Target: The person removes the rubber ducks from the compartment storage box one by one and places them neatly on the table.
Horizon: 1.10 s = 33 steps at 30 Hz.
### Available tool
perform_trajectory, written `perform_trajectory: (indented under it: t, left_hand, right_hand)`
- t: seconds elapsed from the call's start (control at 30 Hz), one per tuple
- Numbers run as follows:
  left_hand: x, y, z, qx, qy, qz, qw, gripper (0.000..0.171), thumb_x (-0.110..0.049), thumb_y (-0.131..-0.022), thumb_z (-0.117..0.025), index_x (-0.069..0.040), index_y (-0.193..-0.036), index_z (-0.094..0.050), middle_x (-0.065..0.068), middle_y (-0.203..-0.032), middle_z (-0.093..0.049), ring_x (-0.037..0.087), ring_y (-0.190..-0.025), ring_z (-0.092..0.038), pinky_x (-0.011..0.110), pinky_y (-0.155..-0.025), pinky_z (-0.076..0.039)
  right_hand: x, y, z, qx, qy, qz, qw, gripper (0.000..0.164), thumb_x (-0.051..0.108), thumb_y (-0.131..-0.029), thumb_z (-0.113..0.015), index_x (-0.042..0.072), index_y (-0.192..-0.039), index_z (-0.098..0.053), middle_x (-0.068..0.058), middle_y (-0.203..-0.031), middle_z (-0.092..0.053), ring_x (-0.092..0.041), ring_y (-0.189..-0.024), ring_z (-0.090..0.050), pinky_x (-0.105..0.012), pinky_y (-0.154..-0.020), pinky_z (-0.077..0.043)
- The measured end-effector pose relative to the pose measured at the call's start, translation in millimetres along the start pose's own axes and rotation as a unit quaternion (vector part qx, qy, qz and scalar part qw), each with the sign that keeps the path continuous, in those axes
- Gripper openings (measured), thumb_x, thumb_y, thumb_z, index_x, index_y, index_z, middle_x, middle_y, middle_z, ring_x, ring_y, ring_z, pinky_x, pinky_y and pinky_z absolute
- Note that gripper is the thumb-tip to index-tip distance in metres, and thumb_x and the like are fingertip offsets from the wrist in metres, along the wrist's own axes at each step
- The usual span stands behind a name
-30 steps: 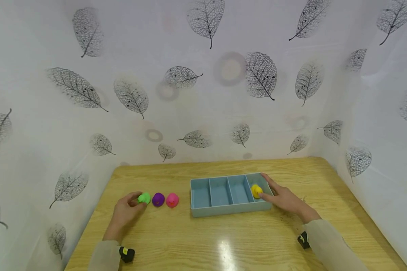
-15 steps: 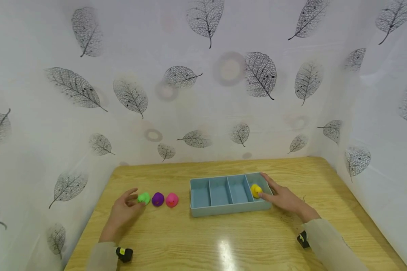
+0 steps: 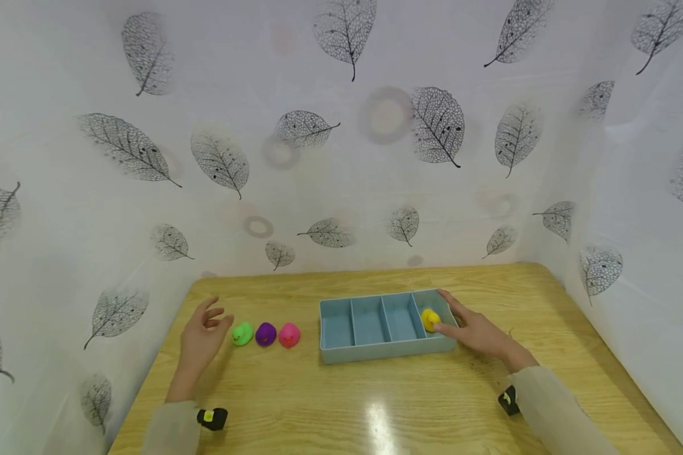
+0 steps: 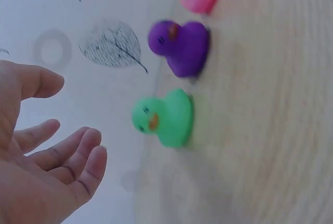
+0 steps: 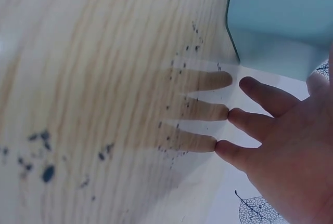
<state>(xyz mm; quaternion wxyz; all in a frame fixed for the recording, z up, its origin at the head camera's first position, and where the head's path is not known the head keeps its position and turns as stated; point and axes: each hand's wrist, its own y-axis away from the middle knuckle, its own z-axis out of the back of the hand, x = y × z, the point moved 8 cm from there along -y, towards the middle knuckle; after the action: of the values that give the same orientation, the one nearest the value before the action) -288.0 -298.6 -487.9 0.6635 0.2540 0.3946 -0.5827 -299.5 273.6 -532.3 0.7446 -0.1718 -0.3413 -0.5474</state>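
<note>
Blue tray (image 3: 375,351) with four compartments sits on the wooden table (image 3: 375,404), used here as the landmark. Yellow duck (image 3: 430,320) lies in the tray's rightmost compartment. Right hand (image 3: 475,332) rests at the tray's right end, fingers laid over the rim, thumb tip right at the duck; looks like it pinches the duck, but the head view is too small to be sure the fingers close on it. Right wrist view shows only three straightish fingers (image 5: 260,125) touching the table beside the tray's outer wall (image 5: 281,52), duck not visible there. To the left of the tray, three ducks stand in a row on the table: pink duck (image 3: 289,335) nearest the tray, then purple duck (image 3: 265,333), then green duck (image 3: 241,333) farthest from it. They stand close together, nearly touching. Left hand (image 3: 200,338) hovers just left of the green duck, apart from it, fingers spread wide and relaxed, holding nothing; wrist view confirms the open palm (image 4: 36,177) with a gap to the green duck (image 4: 164,117). Leaf-print white sheets (image 3: 341,139) wall in the table behind and on both sides of the tray.
</note>
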Motion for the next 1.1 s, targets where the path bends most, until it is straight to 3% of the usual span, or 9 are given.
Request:
perform_trajectory:
  t: [0.13, 0.27, 0.47, 0.6, 0.8, 1.1]
  left_hand:
    - [-28.5, -1.1, -5.3, -0.005, -0.002, -0.041, 0.9991, 0.058, -0.021, -0.103, -0.068, -0.010, -0.156, -0.048, 0.023, -0.137, -0.068, 0.020, -0.105, -0.066, 0.016, -0.076, -0.053]
    - [-54.5, -1.8, -16.3, 0.008, -0.001, -0.083, 0.9965, 0.057, -0.018, -0.102, -0.070, -0.011, -0.155, -0.051, 0.021, -0.135, -0.070, 0.026, -0.107, -0.068, 0.017, -0.080, -0.052]
    - [-90.8, 2.2, -37.9, 0.027, 0.018, -0.128, 0.9913, 0.052, -0.016, -0.099, -0.073, -0.011, -0.149, -0.057, 0.018, -0.131, -0.073, 0.028, -0.107, -0.070, 0.020, -0.080, -0.052]
    - [-118.4, 8.3, -67.1, 0.074, 0.051, -0.146, 0.9852, 0.049, -0.017, -0.098, -0.075, -0.012, -0.145, -0.060, 0.015, -0.130, -0.073, 0.030, -0.110, -0.070, 0.024, -0.083, -0.053]
    - [-157.8, 16.5, -115.7, 0.145, 0.091, -0.179, 0.9689, 0.046, -0.016, -0.099, -0.074, -0.010, -0.143, -0.063, 0.015, -0.125, -0.074, 0.030, -0.109, -0.071, 0.027, -0.086, -0.056]
    - [-182.3, 23.5, -169.8, 0.206, 0.102, -0.188, 0.9549, 0.043, -0.016, -0.100, -0.071, -0.012, -0.142, -0.063, 0.014, -0.126, -0.073, 0.026, -0.107, -0.072, 0.034, -0.090, -0.060]
  right_hand:
    - [0.7, -0.7, 2.8, -0.006, 0.030, 0.016, 0.999, 0.090, 0.049, -0.105, -0.061, 0.033, -0.171, -0.003, -0.030, -0.171, -0.020, -0.063, -0.140, -0.044, -0.076, -0.105, -0.043]
    - [3.4, 1.8, 6.4, -0.004, 0.055, 0.024, 0.998, 0.100, 0.048, -0.100, -0.070, 0.031, -0.171, -0.001, -0.035, -0.168, -0.024, -0.064, -0.129, -0.054, -0.074, -0.099, -0.049]
    - [6.1, 5.4, 9.0, -0.008, 0.060, 0.032, 0.998, 0.105, 0.050, -0.096, -0.074, 0.028, -0.171, -0.005, -0.035, -0.170, -0.019, -0.067, -0.141, -0.039, -0.080, -0.105, -0.041]
    - [4.6, 6.1, 7.7, -0.007, 0.061, 0.033, 0.998, 0.103, 0.050, -0.098, -0.072, 0.027, -0.171, -0.004, -0.036, -0.169, -0.017, -0.067, -0.145, -0.031, -0.082, -0.107, -0.036]
    - [5.5, 4.9, 5.3, 0.000, 0.049, 0.043, 0.998, 0.102, 0.046, -0.100, -0.070, 0.027, -0.171, 0.001, -0.034, -0.171, -0.014, -0.066, -0.146, -0.030, -0.081, -0.109, -0.034]
    - [5.6, 6.0, 2.8, 0.012, 0.027, 0.042, 0.999, 0.101, 0.047, -0.102, -0.067, 0.028, -0.170, 0.005, -0.030, -0.173, -0.008, -0.062, -0.150, -0.027, -0.078, -0.112, -0.034]
